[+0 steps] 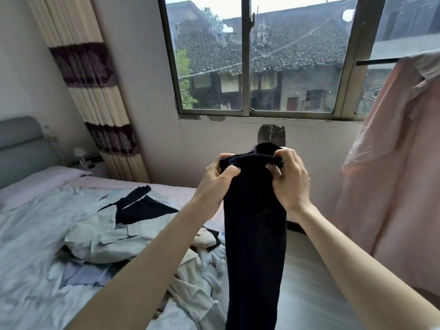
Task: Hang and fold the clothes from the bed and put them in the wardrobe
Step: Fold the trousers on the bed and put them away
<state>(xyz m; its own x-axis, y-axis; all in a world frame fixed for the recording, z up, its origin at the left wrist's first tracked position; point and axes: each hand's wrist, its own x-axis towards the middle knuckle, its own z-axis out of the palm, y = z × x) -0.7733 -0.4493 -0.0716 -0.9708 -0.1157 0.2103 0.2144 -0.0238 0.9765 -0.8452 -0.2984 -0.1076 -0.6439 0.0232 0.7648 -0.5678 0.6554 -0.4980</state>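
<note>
Grey daylight comes through a wide window [257, 58] onto a bed [316, 277] that fills the lower part of the view. Both hands are raised in front of the wall below the sill, holding up a dark garment [254, 234]. The left hand [214, 177] has its fingers curled round the left end of the garment's top band, thumb pressed on the front; the right hand [289, 177] pinches the right end of the same band. The cloth hangs straight down between the forearms, its lower end out of view. Left of it, a heap of pale and dark clothes [114, 234] lies rumpled on the bed. At the right edge a pink cloth [392, 175] hangs close beside the right arm; bare mattress shows beneath that arm.
</note>
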